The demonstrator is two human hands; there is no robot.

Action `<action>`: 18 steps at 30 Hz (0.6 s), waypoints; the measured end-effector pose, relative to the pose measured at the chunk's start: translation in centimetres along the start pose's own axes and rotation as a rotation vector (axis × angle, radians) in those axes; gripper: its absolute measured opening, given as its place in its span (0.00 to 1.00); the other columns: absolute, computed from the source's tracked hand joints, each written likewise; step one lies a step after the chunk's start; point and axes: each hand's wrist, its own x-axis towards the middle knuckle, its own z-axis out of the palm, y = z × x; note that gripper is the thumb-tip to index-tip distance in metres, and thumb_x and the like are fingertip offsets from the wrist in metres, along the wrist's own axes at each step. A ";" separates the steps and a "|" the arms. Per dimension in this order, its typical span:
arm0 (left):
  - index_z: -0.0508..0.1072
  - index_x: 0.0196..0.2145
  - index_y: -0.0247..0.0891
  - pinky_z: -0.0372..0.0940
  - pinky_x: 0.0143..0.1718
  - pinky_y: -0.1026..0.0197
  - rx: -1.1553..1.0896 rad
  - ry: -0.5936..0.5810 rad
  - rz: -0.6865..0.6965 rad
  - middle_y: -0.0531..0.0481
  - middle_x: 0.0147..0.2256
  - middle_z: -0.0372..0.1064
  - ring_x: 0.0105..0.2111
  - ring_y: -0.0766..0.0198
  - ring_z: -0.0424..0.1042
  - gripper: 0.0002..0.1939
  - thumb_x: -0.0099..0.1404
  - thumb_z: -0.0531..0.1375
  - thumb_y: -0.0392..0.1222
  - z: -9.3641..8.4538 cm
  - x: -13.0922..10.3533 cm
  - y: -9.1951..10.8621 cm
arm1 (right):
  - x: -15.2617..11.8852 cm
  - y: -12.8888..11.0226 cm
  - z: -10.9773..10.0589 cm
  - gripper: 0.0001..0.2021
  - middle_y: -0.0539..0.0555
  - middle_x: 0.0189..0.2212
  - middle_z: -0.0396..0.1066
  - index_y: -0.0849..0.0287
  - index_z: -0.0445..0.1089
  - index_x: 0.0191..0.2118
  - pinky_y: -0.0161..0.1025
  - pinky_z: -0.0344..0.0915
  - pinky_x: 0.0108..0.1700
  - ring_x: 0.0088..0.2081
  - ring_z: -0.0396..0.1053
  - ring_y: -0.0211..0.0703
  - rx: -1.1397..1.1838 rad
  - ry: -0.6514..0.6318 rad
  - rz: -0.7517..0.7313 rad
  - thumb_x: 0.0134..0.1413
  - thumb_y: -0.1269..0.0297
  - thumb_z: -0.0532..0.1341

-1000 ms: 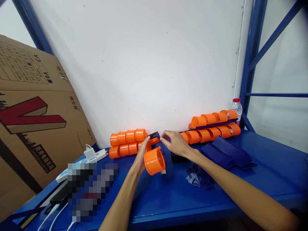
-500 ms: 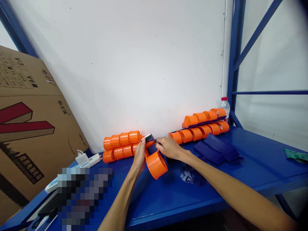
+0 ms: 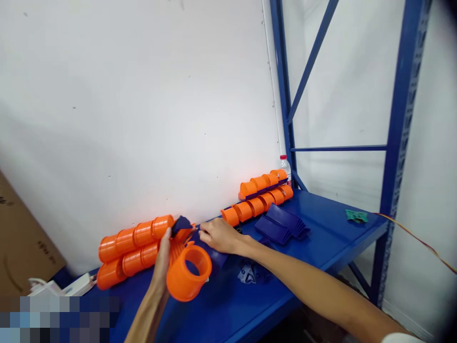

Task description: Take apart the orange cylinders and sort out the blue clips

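Note:
My left hand [image 3: 164, 259] is closed around an orange plastic piece with an open ring [image 3: 182, 284] that hangs toward me. A dark blue part [image 3: 181, 225] sticks out at the top of that piece, by my thumb. Just to the right, my right hand [image 3: 219, 236] has its fingers curled together beside a dark blue sheet-like piece [image 3: 217, 259]. Its fingertips are partly hidden, so what they pinch cannot be made out. Stacked orange cups [image 3: 137, 237] lie left of my left hand, against the wall.
More orange cups in rows [image 3: 255, 206] stand along the wall at the right, with a red-capped bottle [image 3: 284, 164] behind. Flat dark blue pieces [image 3: 282, 224] are stacked before them. A crumpled packet [image 3: 246, 274], a green packet [image 3: 356, 216] and a power strip [image 3: 78, 284] lie on the blue table [image 3: 321, 247].
My view has swung right. My right hand has drawn apart from my left. The orange ring has turned, so its opening faces up more; my left hand still holds the piece.

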 end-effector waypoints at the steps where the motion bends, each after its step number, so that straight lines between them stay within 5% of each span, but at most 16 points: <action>1: 0.77 0.47 0.35 0.75 0.36 0.58 -0.018 0.008 -0.010 0.42 0.39 0.80 0.39 0.53 0.80 0.19 0.73 0.54 0.51 0.0 -0.2 0.6 | -0.2 0.3 -0.5 0.14 0.57 0.33 0.79 0.60 0.76 0.38 0.37 0.55 0.34 0.32 0.72 0.45 -0.044 -0.024 0.003 0.70 0.63 0.54; 6: 0.76 0.43 0.36 0.74 0.27 0.62 -0.192 0.230 -0.087 0.46 0.29 0.76 0.26 0.60 0.77 0.19 0.74 0.51 0.50 0.9 -1.4 2.4 | -2.0 5.4 -5.8 0.17 0.60 0.37 0.79 0.61 0.76 0.39 0.38 0.61 0.39 0.38 0.76 0.47 -0.225 -0.034 0.158 0.73 0.62 0.52; 10: 0.75 0.38 0.35 0.71 0.23 0.65 -0.264 0.250 -0.133 0.50 0.25 0.73 0.20 0.64 0.73 0.18 0.75 0.51 0.49 2.2 -2.1 2.4 | -4.1 10.8 -10.0 0.17 0.62 0.39 0.79 0.62 0.77 0.39 0.40 0.64 0.41 0.41 0.77 0.51 -0.407 -0.091 0.245 0.72 0.63 0.52; 18: 0.75 0.38 0.36 0.69 0.22 0.64 -0.248 0.133 -0.111 0.49 0.24 0.72 0.20 0.63 0.72 0.14 0.70 0.60 0.51 2.1 -2.6 2.0 | -7.6 13.5 -9.3 0.15 0.70 0.45 0.77 0.67 0.77 0.45 0.45 0.68 0.45 0.48 0.76 0.62 -0.616 -0.277 0.298 0.69 0.65 0.54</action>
